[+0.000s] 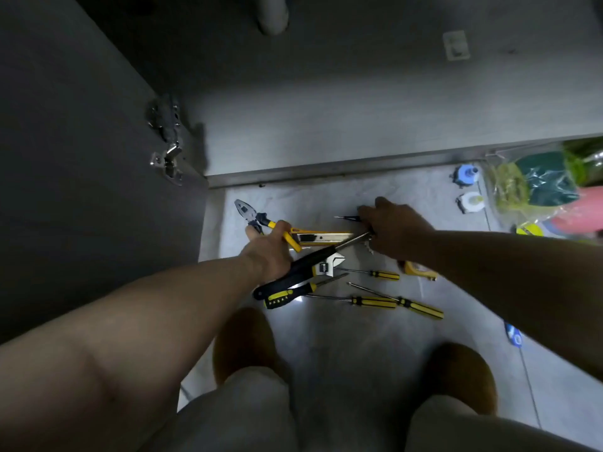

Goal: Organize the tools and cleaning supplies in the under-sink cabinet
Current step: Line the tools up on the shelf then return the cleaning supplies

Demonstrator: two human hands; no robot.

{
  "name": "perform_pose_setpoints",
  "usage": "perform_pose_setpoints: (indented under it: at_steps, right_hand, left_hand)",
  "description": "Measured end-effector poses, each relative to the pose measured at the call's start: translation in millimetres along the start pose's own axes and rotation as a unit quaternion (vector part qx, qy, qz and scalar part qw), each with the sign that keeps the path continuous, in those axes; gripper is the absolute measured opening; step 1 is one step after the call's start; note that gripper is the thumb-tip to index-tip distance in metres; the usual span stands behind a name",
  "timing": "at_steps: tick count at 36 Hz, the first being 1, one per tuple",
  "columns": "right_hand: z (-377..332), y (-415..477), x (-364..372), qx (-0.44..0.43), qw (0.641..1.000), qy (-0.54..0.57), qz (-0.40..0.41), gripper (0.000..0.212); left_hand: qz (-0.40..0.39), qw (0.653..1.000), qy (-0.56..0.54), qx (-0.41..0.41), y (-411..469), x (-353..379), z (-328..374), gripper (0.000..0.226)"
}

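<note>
On floor tiles (pixel 326 337), left hand (pixel 267 252) fingers clamping pliers (pixel 257 218); right hand (pixel 396 230) grip unclear.

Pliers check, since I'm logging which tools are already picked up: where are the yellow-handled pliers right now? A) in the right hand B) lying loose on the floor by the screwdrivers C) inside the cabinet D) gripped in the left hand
D: the left hand is closed around the handles of the pliers, jaws pointing toward the cabinet.
</note>
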State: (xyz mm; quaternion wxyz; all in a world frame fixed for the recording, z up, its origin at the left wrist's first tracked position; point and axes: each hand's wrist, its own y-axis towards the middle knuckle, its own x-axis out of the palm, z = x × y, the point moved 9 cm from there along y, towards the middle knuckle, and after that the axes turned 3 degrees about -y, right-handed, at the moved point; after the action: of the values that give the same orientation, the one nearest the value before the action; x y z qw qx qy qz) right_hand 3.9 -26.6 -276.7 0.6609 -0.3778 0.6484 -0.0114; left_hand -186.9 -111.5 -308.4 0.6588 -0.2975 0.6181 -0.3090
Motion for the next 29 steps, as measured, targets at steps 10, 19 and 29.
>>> perform_pose_setpoints:
  at_steps: [10, 19, 29]
  right_hand:
    - [84, -49, -38, 0.019, 0.991, 0.088, -0.104, 0.022]
    - [67, -39, -29, -0.008, 0.960, 0.256, -0.114, 0.023]
    - [-30, 14, -58, -0.110, 0.978, 0.154, 0.088, 0.022]
  left_hand:
    - [-0.042, 0.981, -0.189, 0.034, 0, 18, 50, 0.058]
    - [-0.007, 0.923, -0.384, 0.030, 2, -14, 46, 0.032]
    - [0.006, 0.881, -0.463, 0.102, -7, -23, 41, 0.021]
